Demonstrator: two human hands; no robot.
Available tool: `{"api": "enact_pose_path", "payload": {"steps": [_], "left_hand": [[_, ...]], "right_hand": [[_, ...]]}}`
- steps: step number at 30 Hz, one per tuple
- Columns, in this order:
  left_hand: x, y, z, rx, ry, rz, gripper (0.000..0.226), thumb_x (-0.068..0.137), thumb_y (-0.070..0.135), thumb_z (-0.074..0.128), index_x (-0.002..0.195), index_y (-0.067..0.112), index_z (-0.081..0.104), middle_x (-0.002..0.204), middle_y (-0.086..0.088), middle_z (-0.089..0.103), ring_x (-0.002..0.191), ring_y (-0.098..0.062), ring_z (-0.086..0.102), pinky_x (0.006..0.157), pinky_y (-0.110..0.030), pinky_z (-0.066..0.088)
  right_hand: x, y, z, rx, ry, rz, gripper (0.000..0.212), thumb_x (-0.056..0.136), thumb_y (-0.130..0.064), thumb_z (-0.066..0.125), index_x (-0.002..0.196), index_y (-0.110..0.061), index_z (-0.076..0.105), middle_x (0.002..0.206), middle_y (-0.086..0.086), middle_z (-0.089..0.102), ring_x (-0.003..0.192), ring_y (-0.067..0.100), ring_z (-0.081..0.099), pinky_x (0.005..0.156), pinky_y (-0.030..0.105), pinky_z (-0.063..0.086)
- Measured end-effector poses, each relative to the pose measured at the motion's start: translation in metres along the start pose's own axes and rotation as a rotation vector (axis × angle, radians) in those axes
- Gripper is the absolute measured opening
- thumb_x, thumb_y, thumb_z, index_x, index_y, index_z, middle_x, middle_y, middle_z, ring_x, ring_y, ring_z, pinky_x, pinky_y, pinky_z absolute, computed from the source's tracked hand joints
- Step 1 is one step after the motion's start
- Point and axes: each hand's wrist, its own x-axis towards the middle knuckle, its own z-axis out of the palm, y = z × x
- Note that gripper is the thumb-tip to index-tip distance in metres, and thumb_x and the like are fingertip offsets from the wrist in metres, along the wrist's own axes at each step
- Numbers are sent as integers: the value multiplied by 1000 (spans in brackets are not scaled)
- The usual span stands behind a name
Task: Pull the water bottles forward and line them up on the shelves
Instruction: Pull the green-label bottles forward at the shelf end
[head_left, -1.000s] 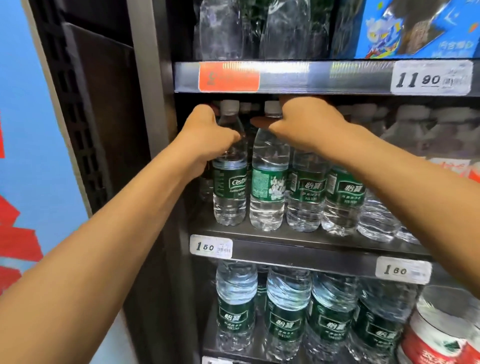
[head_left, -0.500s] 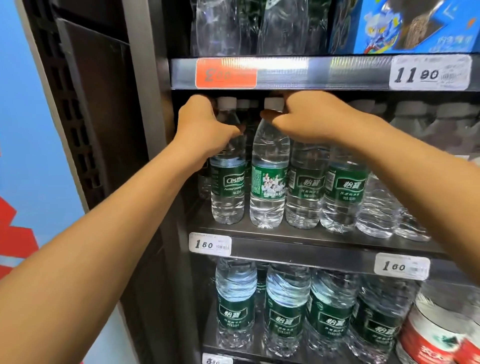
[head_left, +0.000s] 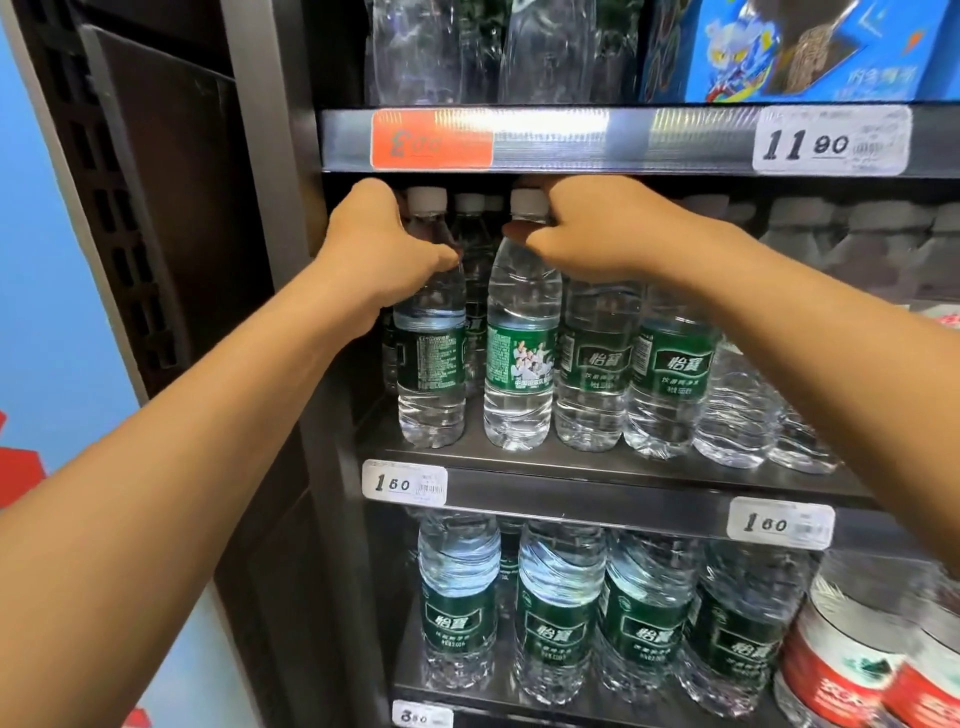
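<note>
Head view, left hand (head_left: 374, 254) gripping bottle (head_left: 431, 332), fingers apparently hidden

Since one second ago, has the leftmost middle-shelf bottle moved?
Yes. The leftmost bottle, gripped by the left hand, has turned and edged left, nearer the 1.50 tag.

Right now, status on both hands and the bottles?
Left hand grips leftmost bottle. Right hand grips second bottle at its neck. Both upright on middle shelf. Nothing blocking.

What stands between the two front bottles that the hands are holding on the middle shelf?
In the head view, a gap separates the left hand's bottle from the right hand's bottle. Through it, further bottles show, standing farther back.
</note>
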Motion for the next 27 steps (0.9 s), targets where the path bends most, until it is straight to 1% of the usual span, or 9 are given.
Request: {"api": "enact_pose_path", "payload": {"steps": [3,5,9,14,18,21,23,25,27], "left_hand": [[0,-1,9,68,47,45,42,71,36,86,71,9,53,67,-2,55,57,-11,46,46,-26,37],[-2,-1,15,96,66,74,47,72,40,84,63,11,49,59,1,50,52,-10,43,43,-24,32],[-3,-1,17,-126,-17,-7,37,79,34,78,62,15,52,43,12,48,43,-3,46,40,-17,35],[0,-1,6,-201,-82,-58,32,77,22,78,73,12,48,61,1,47,56,-10,49,55,-22,43],[-2,-5,5,-92,-29,0,36,73,28,85,70,13,52,64,2,53,57,-9,55,46,-15,42],[-3,-4,11,-21,10,49,38,70,37,86,88,9,68,83,-3,70,78,-17,67,58,-32,54],[-4,-5,13,0,21,51,38,72,39,84,86,8,66,77,-1,66,70,-12,62,51,-25,44],[-6,-5,11,-67,15,39,36,74,37,83,74,11,58,62,5,54,54,-1,51,44,-17,36],[-7,-5,8,-118,14,24,35,75,33,81,72,12,54,58,5,48,48,2,45,42,-14,35]], "right_hand": [[2,1,3,5,37,18,44,98,-41,50,63,-15,39,61,3,42,55,18,39,47,30,24],[3,0,5,11,62,23,51,96,-48,50,60,-15,40,57,3,43,53,17,40,46,30,26],[2,-2,9,40,105,11,57,96,-51,49,55,-13,38,51,3,40,48,17,38,45,30,25],[-1,1,8,91,92,38,45,95,-37,52,60,-16,33,57,1,35,50,15,31,46,29,20],[2,1,9,25,102,44,50,94,-44,55,58,-14,37,56,3,38,50,16,35,45,31,23],[3,-3,14,21,147,24,60,92,-55,54,54,-14,34,51,2,35,46,17,34,44,31,23],[2,-6,16,31,169,-1,60,92,-57,53,54,-15,32,50,2,33,45,17,32,44,30,21],[2,-6,16,67,177,-10,57,93,-52,52,54,-16,32,49,0,33,44,16,31,44,30,19],[2,-3,13,110,157,14,47,92,-45,54,58,-17,35,53,-1,37,47,14,33,45,28,20]]}}
